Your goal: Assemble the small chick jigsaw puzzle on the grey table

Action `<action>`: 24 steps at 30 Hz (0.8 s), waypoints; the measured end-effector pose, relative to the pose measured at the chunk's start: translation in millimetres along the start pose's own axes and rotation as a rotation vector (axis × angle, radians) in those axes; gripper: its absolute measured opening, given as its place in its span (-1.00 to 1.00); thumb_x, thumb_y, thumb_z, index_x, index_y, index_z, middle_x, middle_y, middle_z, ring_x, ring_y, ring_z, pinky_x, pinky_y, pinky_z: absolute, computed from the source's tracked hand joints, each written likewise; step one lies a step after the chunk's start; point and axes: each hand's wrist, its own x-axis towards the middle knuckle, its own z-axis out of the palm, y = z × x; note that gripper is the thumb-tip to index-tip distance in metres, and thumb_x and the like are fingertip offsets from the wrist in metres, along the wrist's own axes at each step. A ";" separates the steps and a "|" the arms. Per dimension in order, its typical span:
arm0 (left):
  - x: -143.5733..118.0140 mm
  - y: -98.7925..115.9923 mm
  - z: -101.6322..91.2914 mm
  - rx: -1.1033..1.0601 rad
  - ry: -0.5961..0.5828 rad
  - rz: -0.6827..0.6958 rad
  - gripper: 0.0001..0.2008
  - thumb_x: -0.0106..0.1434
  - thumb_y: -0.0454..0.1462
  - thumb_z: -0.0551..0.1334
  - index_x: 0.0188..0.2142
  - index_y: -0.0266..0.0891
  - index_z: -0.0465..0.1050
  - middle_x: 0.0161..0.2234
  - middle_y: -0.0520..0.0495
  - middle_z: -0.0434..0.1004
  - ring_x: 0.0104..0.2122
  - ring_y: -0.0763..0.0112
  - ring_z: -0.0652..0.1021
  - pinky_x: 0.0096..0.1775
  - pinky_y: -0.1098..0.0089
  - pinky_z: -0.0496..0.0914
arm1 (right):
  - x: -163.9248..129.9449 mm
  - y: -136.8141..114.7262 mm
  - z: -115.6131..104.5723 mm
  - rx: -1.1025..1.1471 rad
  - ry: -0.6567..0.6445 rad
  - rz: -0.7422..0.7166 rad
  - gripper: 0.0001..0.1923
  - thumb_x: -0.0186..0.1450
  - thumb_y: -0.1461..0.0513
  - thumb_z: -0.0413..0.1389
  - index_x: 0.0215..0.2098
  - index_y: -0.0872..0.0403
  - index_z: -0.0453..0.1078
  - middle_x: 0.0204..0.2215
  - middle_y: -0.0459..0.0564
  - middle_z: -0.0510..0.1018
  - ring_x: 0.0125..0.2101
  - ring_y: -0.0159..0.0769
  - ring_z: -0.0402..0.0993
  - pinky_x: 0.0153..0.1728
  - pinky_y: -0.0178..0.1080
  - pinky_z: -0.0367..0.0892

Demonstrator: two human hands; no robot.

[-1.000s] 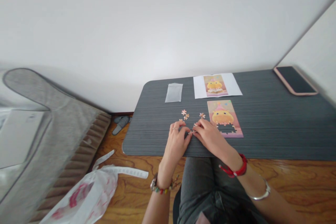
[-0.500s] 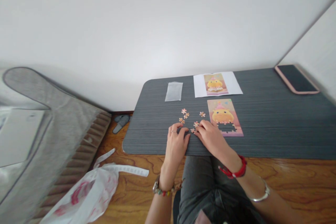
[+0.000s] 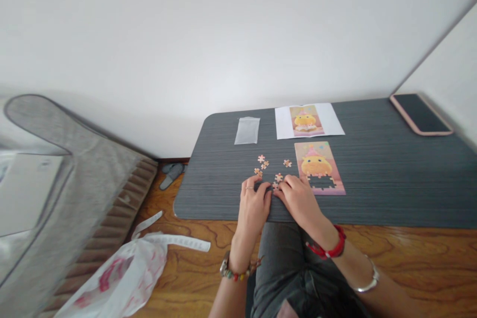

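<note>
Both hands rest on the near edge of the dark counter [image 3: 372, 174], side by side w/ fingertips almost meeting. Left hand [image 3: 253, 203] lies palm down, fingers curled, ring on one finger; whether it pinches anything, can't tell. Right hand [image 3: 298, 198] is also palm down, its fingertips on or right at a small puzzle piece [image 3: 275, 185] in the gap btwn the two hands; a firm grip isn't visible, too small to tell.

Just beyond the fingertips: loose pieces [image 3: 263, 161] scattered on the counter, incl. one [image 3: 278, 177] very near the right hand's fingers and one [image 3: 287, 163] a bit farther out. Immediately right of the right hand, touching or nearly so, lies the part-built puzzle [image 3: 316, 164], yellow chick on pink, w/ a dark unfilled gap along its lower part. Beyond that, farther from the hands, a reference sheet [image 3: 309, 120] w/ the same chick pic. Beyond the left hand, well apart, a clear plastic bag [image 3: 247, 130] lies flat. Far right of both hands, a phone [image 3: 421, 114] in a pink case near the wall.

Below the left hand on the wood floor: a white-and-pink plastic bag [image 3: 122, 278]; slippers [image 3: 172, 173] under the counter's left end.
</note>
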 end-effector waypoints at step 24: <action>-3.6 5.9 -0.1 0.013 0.010 -0.069 -0.88 0.20 -0.35 0.17 -0.28 -0.21 0.47 -0.14 -0.16 0.28 -0.13 0.19 0.34 -0.07 0.12 0.35 | 2.0 14.4 -5.2 0.158 -0.092 -0.043 -0.81 0.31 0.31 -0.04 -0.37 0.10 0.41 -0.38 -0.01 0.42 -0.29 -0.27 0.34 -0.19 -0.20 0.18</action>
